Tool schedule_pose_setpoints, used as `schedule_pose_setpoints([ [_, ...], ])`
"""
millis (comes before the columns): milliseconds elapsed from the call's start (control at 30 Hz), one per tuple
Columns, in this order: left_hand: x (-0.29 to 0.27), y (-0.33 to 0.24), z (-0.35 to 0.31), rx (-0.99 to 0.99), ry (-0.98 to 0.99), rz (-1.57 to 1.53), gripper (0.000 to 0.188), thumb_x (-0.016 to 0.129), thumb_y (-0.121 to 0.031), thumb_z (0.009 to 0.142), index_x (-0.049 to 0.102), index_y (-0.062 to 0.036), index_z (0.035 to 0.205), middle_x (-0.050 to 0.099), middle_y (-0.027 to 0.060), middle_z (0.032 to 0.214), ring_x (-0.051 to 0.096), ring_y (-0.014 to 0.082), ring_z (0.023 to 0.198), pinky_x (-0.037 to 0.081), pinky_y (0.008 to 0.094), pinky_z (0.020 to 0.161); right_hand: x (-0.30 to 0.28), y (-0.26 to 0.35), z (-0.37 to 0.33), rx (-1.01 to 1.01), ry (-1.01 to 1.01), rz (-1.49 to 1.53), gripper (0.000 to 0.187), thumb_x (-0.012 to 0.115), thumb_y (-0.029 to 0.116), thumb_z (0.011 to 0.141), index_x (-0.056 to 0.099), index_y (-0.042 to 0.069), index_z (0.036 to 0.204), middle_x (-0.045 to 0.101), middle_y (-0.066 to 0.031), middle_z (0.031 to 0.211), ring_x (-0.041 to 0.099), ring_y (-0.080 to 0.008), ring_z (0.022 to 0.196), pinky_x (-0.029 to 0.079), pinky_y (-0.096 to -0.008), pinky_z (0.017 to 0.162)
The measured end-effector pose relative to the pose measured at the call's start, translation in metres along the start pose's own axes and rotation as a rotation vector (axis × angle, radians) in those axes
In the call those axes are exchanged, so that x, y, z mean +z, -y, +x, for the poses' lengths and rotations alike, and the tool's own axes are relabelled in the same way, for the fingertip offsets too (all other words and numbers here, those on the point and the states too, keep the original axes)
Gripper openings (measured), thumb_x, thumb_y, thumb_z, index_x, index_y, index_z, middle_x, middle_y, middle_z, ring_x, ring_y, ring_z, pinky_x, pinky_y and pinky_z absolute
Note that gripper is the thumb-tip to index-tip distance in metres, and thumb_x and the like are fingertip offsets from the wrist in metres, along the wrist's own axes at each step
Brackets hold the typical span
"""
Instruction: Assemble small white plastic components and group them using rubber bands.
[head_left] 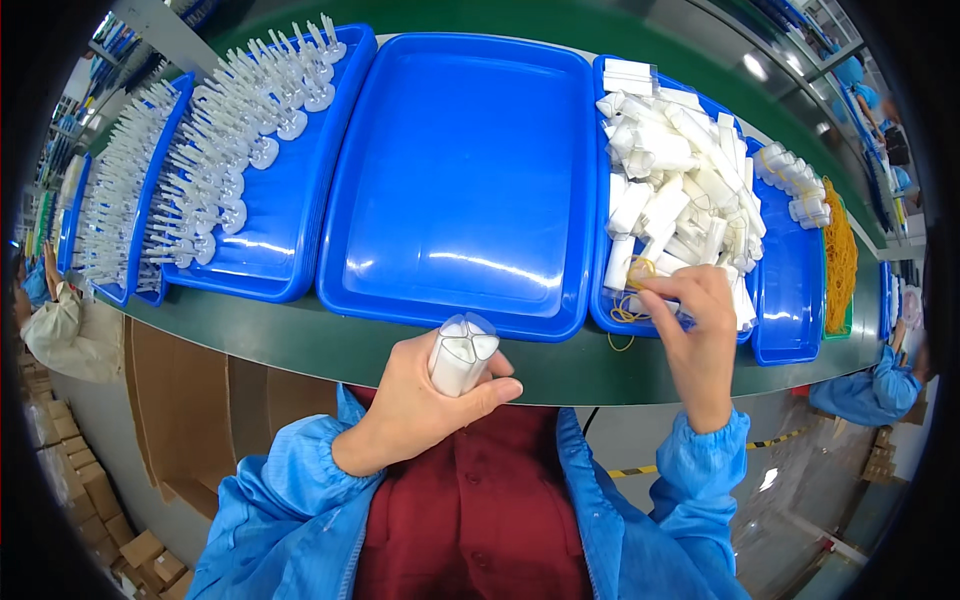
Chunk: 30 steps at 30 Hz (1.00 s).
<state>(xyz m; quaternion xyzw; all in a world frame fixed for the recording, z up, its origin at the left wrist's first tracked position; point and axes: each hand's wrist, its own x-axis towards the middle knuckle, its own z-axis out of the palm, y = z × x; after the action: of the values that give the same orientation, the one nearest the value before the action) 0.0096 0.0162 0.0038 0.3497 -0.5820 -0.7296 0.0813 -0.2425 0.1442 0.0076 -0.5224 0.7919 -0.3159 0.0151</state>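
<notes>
My left hand (420, 400) is wrapped round an upright bundle of white pieces in clear film (460, 362), held just off the table's near edge. The bundle's top faces up and shows several rounded wedge-shaped ends pressed together. Over the near edge of a blue tray heaped with white pieces (665, 205), my right hand (697, 315) pinches a yellow rubber band (638, 272) between thumb and forefinger. More yellow rubber bands (628, 308) lie just below these fingers, at the tray's front rim.
A bare blue tray (455, 190) lies in the middle of the green table (535, 378). On the left, blue trays carry rows of clear plastic stemmed parts (235, 140). To the right are banded white bundles (793, 183) and a heap of yellow rubber bands (840, 260). Other people work at both sides.
</notes>
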Motion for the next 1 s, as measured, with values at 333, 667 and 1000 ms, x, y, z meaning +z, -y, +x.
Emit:
schedule_pose_setpoints([
  [333,-0.002,-0.01,0.007,0.15,-0.161,-0.041,0.026,0.082,-0.011,0.083,0.058,-0.0029,0.09,0.065,0.0023,0.076,0.063,0.0087,0.062,0.051,0.0238,0.054,-0.01,0.008,0.004,0.117,-0.09,0.212,0.013,0.074,0.001,0.082,0.073,0.003,0.095,0.057,-0.0049,0.087,0.054,-0.014,0.082,0.041,-0.0277,0.072],
  [667,0.01,-0.017,0.038,0.647,-0.258,0.003,0.022,0.078,0.003,0.083,0.058,-0.0018,0.091,0.067,0.0159,0.112,0.071,0.0201,0.091,0.057,0.0312,0.081,0.019,0.062,0.007,0.247,0.039,0.9,0.008,0.07,0.003,0.089,0.071,-0.001,0.096,0.054,-0.0042,0.095,0.05,-0.0116,0.083,0.041,-0.025,0.076],
  [1000,-0.001,-0.028,0.031,0.169,0.186,-0.311,0.02,0.078,-0.006,0.085,0.059,-0.003,0.079,0.068,0.0069,0.081,0.066,0.0134,0.077,0.054,0.0298,0.073,0.046,0.074,0.005,0.034,-0.154,1.188,0.049,0.074,0.013,0.085,0.054,-0.004,0.126,0.066,-0.0234,0.118,0.065,-0.0284,0.108,0.05,-0.0388,0.096],
])
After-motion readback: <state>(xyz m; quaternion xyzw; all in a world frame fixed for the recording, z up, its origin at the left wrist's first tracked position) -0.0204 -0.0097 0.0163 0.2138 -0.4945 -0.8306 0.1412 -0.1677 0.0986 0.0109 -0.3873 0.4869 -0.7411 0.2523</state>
